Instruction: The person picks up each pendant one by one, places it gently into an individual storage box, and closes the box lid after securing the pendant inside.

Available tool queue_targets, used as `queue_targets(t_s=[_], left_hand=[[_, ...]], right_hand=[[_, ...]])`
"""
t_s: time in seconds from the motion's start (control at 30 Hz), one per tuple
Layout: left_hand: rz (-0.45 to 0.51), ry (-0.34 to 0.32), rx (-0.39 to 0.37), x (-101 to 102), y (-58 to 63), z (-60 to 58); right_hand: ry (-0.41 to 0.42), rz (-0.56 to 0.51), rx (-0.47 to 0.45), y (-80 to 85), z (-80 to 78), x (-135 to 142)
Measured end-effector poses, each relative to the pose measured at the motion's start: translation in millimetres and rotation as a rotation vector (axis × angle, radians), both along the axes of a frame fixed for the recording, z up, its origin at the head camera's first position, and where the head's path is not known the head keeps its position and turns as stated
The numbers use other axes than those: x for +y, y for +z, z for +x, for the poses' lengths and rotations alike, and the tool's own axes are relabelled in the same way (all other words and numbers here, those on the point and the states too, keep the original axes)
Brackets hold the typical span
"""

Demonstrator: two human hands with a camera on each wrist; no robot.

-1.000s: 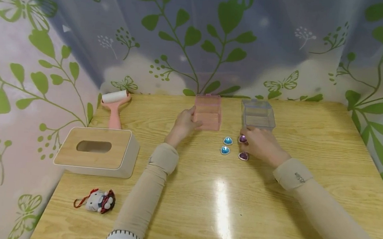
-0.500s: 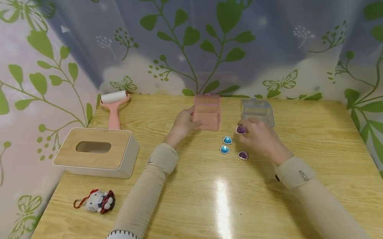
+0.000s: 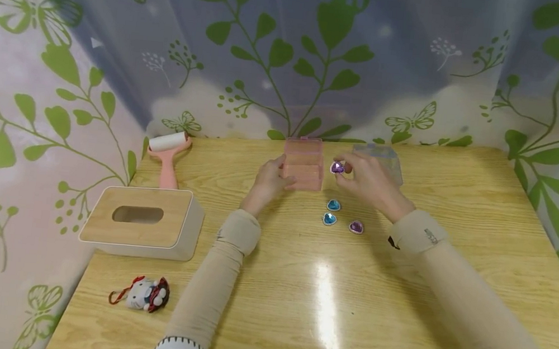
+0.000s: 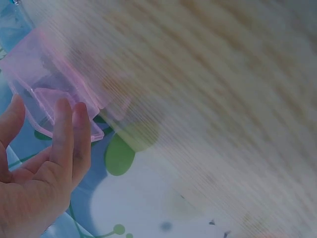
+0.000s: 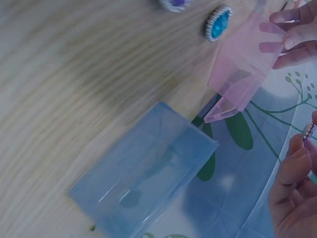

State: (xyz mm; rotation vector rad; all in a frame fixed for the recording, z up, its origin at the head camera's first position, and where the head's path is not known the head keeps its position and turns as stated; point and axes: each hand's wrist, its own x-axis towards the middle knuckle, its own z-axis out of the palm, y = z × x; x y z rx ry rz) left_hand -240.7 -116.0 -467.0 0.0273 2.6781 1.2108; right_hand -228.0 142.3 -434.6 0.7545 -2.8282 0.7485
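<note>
Here, the right hand [image 3: 376, 182] pinches a purple heart-shaped gem [image 3: 337, 168] in its fingertips; the left hand [image 3: 265, 183] grips a translucent pink box [image 3: 303, 175]

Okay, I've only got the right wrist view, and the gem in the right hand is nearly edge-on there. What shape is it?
Observer: The head view shows its face: the purple gem looks heart-shaped.
Operator: On the table I see just one that's blue. Any more that color?
Observer: Yes, the head view shows two blue gems lying close together.
Operator: And what's farther out, to the left of the left hand?
Observer: A roller with a pink handle lies just behind a tissue box.
</note>
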Motion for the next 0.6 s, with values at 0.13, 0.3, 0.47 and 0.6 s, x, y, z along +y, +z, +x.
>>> queue_targets(t_s=[0.13, 0.3, 0.47, 0.6], left_hand=[[0.013, -0.001, -0.015, 0.3, 0.4, 0.5], [-0.004, 0.002, -0.007, 0.4, -0.6, 0.0], [-0.016, -0.003, 0.007, 0.2, -3.2, -1.2], [-0.013, -0.001, 0.014, -0.8, -4.6, -2.3]], right_hand=[[-0.009, 0.005, -0.033, 2.0, -8.8, -8.7], [-0.017, 0.015, -0.076, 0.8, -20.4, -20.6], [-0.035, 0.017, -0.115, -1.8, -32.2, -32.9], [-0.021, 0.025, -0.158, -4.4, -40.9, -42.6]])
